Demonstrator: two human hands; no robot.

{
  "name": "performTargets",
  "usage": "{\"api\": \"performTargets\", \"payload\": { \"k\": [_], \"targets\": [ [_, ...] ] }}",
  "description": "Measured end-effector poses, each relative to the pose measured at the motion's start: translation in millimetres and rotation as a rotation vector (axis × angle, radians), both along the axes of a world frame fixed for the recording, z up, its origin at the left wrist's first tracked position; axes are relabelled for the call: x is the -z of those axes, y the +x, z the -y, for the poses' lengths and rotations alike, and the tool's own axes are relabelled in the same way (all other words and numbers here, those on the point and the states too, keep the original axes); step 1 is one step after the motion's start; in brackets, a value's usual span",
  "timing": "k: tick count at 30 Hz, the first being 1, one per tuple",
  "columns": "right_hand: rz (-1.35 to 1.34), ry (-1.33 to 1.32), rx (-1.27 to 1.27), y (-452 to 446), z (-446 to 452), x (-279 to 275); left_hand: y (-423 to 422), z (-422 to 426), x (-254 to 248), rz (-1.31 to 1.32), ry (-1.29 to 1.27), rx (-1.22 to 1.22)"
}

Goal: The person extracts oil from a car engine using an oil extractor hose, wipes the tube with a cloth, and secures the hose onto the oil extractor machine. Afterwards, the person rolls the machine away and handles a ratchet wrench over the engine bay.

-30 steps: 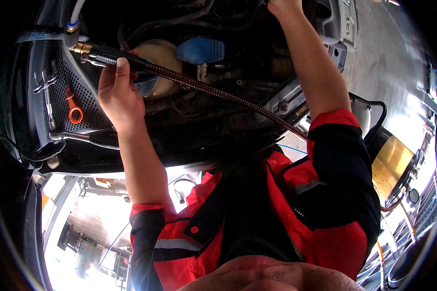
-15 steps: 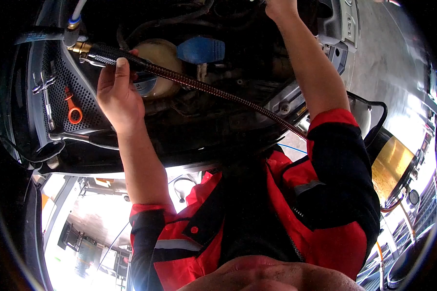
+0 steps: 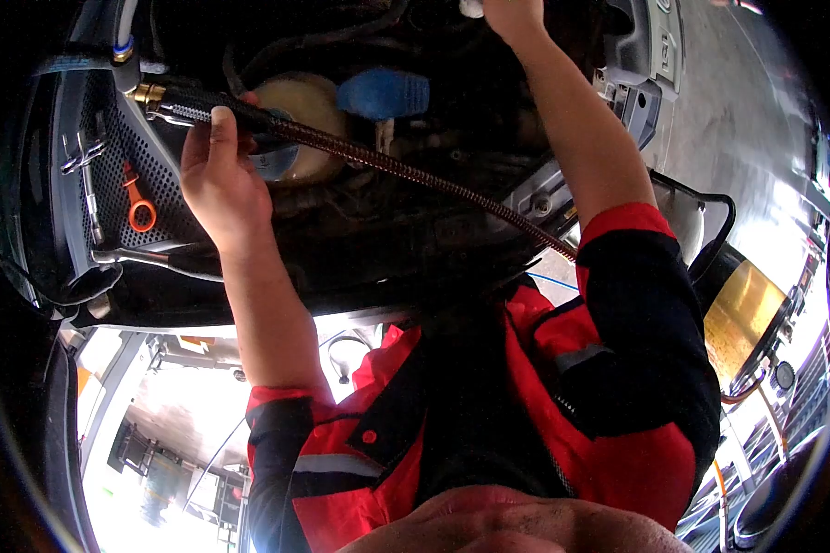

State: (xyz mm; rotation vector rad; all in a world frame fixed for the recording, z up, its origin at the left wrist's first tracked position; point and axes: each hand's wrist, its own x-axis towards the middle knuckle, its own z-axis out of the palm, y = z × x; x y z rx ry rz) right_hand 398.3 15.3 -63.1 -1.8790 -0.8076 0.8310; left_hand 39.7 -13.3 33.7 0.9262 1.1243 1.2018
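Note:
My left hand is wrapped round the black handle of a hose tool with brass fittings, thumb on top. From the handle a ribbed, coppery hose runs down to the right, towards my right sleeve. Behind the hose are a pale round reservoir and a blue cap. My right hand is at the top edge of the view over the engine bay, mostly cut off. Something whitish shows beside it, and its fingers are hidden.
An orange ring-handled dipstick and a metal ratchet lie at the left by a perforated panel. At the right stands a container with amber liquid. The car's front edge crosses below the engine bay.
My right hand has moved slightly left, and the whitish thing has come into view beside it. My left hand has shifted a little left and up with the handle.

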Motion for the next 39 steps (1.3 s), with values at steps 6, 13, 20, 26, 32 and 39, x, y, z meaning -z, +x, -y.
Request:
{"api": "performTargets", "payload": {
  "k": [6,13,20,26,32,39],
  "targets": [
    [-0.267,0.513,-0.215,36.5,-18.9,124.4,-1.0,-1.1,0.5,0.042,0.003,-0.007],
    [-0.335,0.384,-0.051,-2.5,-7.6,36.3,-3.3,-3.5,5.8,0.021,0.028,-0.012],
    [-0.974,0.527,0.042,10.3,-8.1,45.0,-1.4,-4.1,4.2,0.022,0.024,-0.002],
    [-0.742,0.419,0.154,-3.6,-10.7,29.5,-2.6,-4.4,5.6,0.017,0.025,0.007],
    [0.101,0.001,0.010,-3.1,-4.4,18.5,-1.5,-4.4,5.8,0.022,0.012,-0.008],
    [-0.072,0.036,0.097,-13.2,0.7,-51.6,4.8,1.9,-2.6,-0.073,0.027,0.002]
  ]
}}
